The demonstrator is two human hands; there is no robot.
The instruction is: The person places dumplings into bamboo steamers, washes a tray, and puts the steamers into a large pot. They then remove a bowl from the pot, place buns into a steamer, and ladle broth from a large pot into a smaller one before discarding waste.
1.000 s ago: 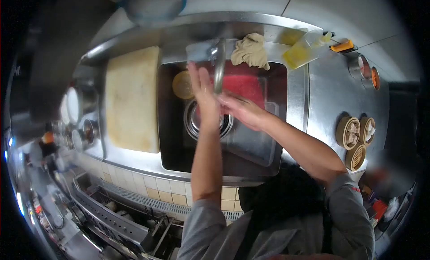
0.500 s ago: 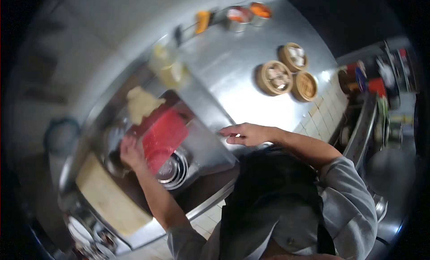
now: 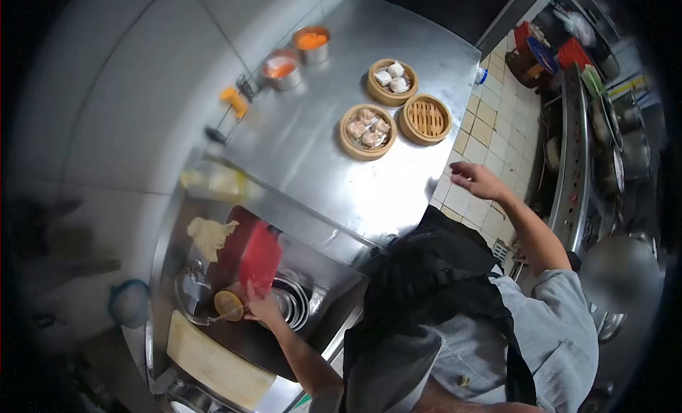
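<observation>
Over the sink [image 3: 249, 336] at 7 o'clock in frame: left hand [image 3: 261, 308], fingers blurred against the near end of the red panel [image 3: 260, 255]. Can't tell spread vs pinching, or whether it touches. Right hand [image 3: 479, 180] at 3 o'clock: fingers loosely curled and parted, holding nothing, above floor tiles just off the counter edge.

Clock from left hand: red panel at 12, lying in the sink; nested metal bowls [image 3: 291, 303] at 3, close; yellowish round item [image 3: 228, 306] and curved spout [image 3: 186, 299] at 9.

Handling, my read: panel is probably thin plastic, light, fairly stiff, slick if wet. Take it by both long edges, not the flat face. Bowls should be rigid and slippery; hook the rim.

Further out from left hand: crumpled cloth [image 3: 212, 237] at 11, pale cutting board [image 3: 213, 362] at 8.

Clock from right hand: slatted bamboo steamer [image 3: 425, 119] nearest, between 10 and 11; two filled steamers beyond it, dumplings [image 3: 367, 129] at 10, white buns [image 3: 393, 79] nearer 11. Baskets look light and stiff, contents soft; grip the outer walls. Stove line [image 3: 568, 157] at 2.
</observation>
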